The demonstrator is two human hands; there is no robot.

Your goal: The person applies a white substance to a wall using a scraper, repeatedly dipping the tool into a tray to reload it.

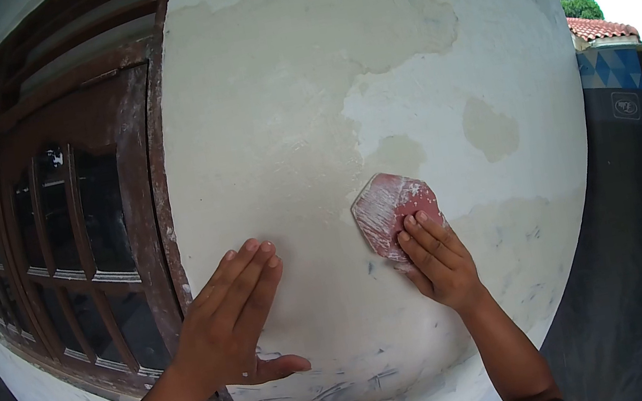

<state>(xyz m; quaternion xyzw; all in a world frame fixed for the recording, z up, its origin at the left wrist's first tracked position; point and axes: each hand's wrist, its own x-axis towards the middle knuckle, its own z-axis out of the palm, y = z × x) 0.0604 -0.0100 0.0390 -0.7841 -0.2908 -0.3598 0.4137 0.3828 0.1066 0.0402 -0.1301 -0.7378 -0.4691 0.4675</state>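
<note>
My right hand (pixel 447 268) is closed on a flat, red, many-sided putty scraper (pixel 387 210), with the fingers lying over its lower right part and the thumb below. White putty is smeared across the scraper's face, and it lies close against the wall (pixel 267 133). To the left, my left hand (pixel 227 322) has its fingers stretched out and its thumb apart, holding nothing. Its fingertips are right at the wall, over a beige coated area. Beige patches and pale, bluish bare areas show on the wall around both hands.
A brown wooden window (pixel 73 216) with glass panes takes up the left side; its frame stands close to my left hand. The wall curves away at the right, beside a dark surface (pixel 636 207). A tiled roof (pixel 602 30) and a tree (pixel 578 3) show outside.
</note>
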